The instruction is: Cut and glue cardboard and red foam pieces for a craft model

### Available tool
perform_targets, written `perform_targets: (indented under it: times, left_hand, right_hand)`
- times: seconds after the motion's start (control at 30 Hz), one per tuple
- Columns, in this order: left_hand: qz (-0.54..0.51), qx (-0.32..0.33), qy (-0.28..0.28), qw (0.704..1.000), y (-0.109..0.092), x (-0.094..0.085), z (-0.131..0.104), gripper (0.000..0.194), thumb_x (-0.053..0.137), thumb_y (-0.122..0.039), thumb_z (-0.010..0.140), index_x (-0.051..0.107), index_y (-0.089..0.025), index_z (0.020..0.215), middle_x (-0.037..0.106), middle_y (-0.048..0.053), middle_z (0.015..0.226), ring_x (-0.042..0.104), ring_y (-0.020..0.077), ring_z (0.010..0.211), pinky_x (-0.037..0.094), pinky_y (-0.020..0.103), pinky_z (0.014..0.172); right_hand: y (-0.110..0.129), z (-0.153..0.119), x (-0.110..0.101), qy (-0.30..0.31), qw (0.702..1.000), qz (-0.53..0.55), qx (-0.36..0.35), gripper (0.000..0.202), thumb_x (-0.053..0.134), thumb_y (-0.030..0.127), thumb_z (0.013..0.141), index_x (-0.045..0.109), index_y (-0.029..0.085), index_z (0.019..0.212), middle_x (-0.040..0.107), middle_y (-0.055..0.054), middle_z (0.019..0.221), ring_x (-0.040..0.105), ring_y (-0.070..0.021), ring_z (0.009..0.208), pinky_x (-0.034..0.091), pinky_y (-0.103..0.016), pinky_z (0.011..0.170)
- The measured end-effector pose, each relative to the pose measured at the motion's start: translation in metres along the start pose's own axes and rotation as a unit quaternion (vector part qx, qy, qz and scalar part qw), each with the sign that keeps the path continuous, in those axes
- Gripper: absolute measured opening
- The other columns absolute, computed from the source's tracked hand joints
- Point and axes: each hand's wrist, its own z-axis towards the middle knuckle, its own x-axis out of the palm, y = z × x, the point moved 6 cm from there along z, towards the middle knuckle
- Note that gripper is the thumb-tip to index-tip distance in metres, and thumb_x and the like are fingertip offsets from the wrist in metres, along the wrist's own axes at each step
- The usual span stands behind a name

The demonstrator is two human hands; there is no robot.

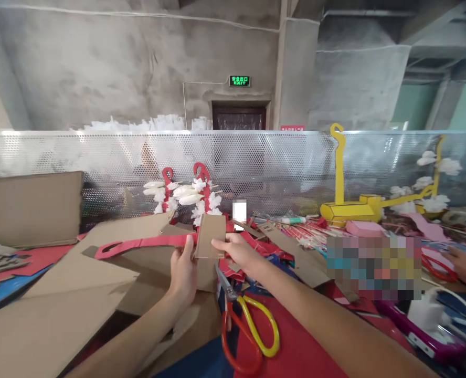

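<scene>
1. Beyond the scissors, your left hand pinches the red strip, your right hand the cardboard piece.
2. The strip looks cut out; the piece, bare brown, seems unfinished (any join is hidden).

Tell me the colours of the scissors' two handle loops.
On the scissors, one loop is yellow and the other red, seen best in the head view.

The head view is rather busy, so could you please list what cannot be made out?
In the head view:
Cardboard piece: far face, turned away.
Right hand: some fingertips, hidden behind that cardboard.
Co-worker's hand: the arm beyond, cut off by the right edge.
Pixelated patch: whatever lies beneath, hidden by coloured squares.
</scene>
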Motion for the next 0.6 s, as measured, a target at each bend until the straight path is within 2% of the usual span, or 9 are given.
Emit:
perform_targets:
  times: [0.07,0.2,0.3,0.43,0.6]
  left_hand:
    - [-0.004,0.0,-0.046,0.999,0.004,0.006,0.001,0.037,0.081,-0.05,0.079,0.056,-0.023,0.082,0.073,0.002,0.08,0.073,0.0203,0.078,0.058,0.033,0.079]
    - [0.007,-0.02,-0.007,1.0,0.017,0.025,0.003,0.033,0.08,-0.046,0.08,0.063,-0.019,0.088,0.077,0.008,0.084,0.076,0.0266,0.084,0.061,0.038,0.079]
    - [-0.003,-0.036,-0.008,0.999,0.025,0.031,0.003,0.031,0.083,-0.037,0.078,0.066,-0.017,0.095,0.079,0.01,0.094,0.077,0.0267,0.09,0.061,0.04,0.084]
    - [-0.021,-0.085,-0.005,0.996,0.031,0.034,-0.001,0.035,0.088,-0.033,0.074,0.07,-0.015,0.098,0.08,0.013,0.1,0.077,0.0288,0.095,0.062,0.041,0.088]
    - [-0.003,-0.135,-0.011,0.991,0.031,0.028,-0.001,0.04,0.092,-0.033,0.067,0.076,-0.014,0.099,0.081,0.013,0.101,0.077,0.0301,0.097,0.063,0.038,0.084]
  right_hand:
    - [0.007,0.004,-0.004,0.017,0.999,-0.046,-0.003,0.025,0.079,0.037,0.075,0.068,0.017,0.081,0.068,-0.003,0.078,0.052,-0.0112,0.062,0.031,-0.022,0.05]
    - [0.001,0.01,-0.019,0.003,0.999,-0.045,0.014,0.028,0.076,0.038,0.077,0.068,0.018,0.095,0.072,-0.004,0.089,0.059,-0.0139,0.067,0.039,-0.023,0.053]
    - [-0.011,0.012,-0.028,-0.008,1.0,-0.012,0.018,0.036,0.077,0.038,0.076,0.068,0.019,0.106,0.074,-0.005,0.097,0.066,-0.0184,0.075,0.046,-0.026,0.058]
    - [-0.016,0.011,-0.034,0.002,1.0,0.009,0.024,0.041,0.082,0.04,0.073,0.071,0.018,0.107,0.076,-0.007,0.103,0.07,-0.0237,0.093,0.053,-0.031,0.076]
    - [-0.002,0.01,-0.038,0.01,0.999,-0.003,0.03,0.042,0.086,0.04,0.071,0.073,0.018,0.104,0.077,-0.008,0.103,0.069,-0.0265,0.1,0.052,-0.035,0.086]
